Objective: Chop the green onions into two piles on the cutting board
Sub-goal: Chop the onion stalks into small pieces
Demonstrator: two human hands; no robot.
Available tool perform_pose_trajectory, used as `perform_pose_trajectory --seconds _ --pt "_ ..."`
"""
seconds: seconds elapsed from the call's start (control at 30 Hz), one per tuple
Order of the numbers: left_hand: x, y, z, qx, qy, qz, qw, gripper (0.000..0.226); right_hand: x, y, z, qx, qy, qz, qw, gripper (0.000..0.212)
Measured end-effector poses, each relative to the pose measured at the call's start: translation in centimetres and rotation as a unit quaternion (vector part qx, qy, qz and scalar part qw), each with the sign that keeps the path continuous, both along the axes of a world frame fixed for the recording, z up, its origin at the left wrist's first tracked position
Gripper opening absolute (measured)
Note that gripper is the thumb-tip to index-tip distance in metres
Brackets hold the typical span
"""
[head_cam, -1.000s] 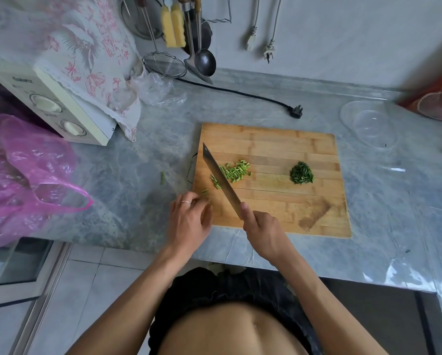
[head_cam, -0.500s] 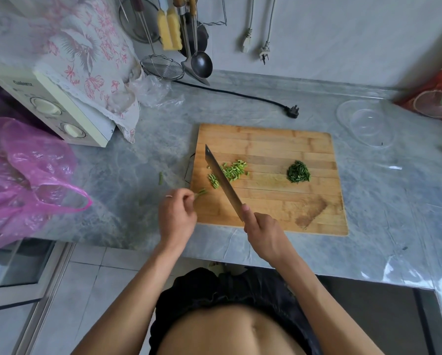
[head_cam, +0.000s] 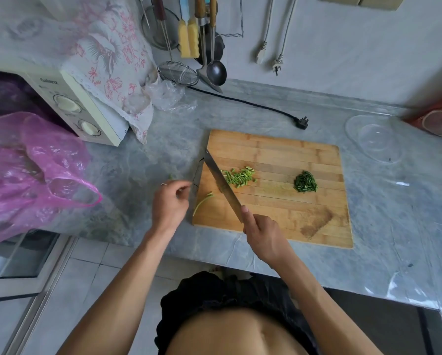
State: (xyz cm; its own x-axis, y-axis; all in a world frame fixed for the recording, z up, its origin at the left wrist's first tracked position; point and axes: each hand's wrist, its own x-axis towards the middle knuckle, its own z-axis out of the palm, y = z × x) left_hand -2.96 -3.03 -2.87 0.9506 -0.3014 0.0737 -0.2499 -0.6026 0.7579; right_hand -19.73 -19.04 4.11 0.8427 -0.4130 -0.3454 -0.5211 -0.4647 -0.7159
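Observation:
A wooden cutting board (head_cam: 286, 219) lies on the grey counter. On it sit a pale green pile of chopped onion (head_cam: 239, 176) left of centre and a dark green pile (head_cam: 305, 182) to its right. A thin uncut stalk piece (head_cam: 202, 202) lies near the board's left edge. My right hand (head_cam: 259, 230) grips the handle of a knife (head_cam: 221, 181), whose blade slants across the board just left of the pale pile. My left hand (head_cam: 170, 201) hovers off the board's left edge with fingers loosely curled and nothing seen in it.
A microwave (head_cam: 68, 103) under a floral cloth and a pink plastic bag (head_cam: 33, 170) stand at the left. A black plug and cord (head_cam: 300, 122) lie behind the board. A clear bowl (head_cam: 375, 138) sits at the right. Utensils hang on the wall. A green scrap (head_cam: 170, 177) lies on the counter.
My left hand has let the stalk piece drop onto the board's left edge and moved slightly left. The knife has barely shifted.

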Motion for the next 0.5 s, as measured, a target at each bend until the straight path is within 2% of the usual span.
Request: perform_pose_trajectory --seconds 0.13,0.33,0.5 --pt "-0.6 -2.2 0.1 0.042 -0.012 -0.099 0.994 0.010 -0.4 -0.6 0.2 -0.003 0.039 -0.005 0.999 0.066" --pt "0.7 -3.0 -0.2 0.113 0.009 -0.130 0.985 0.011 -0.7 -0.6 0.0 -0.002 0.044 -0.015 0.999 0.074" --pt "1.2 -3.1 0.5 0.168 -0.026 -0.151 0.974 0.013 -0.7 -0.1 0.2 0.000 0.041 -0.021 0.999 0.067"
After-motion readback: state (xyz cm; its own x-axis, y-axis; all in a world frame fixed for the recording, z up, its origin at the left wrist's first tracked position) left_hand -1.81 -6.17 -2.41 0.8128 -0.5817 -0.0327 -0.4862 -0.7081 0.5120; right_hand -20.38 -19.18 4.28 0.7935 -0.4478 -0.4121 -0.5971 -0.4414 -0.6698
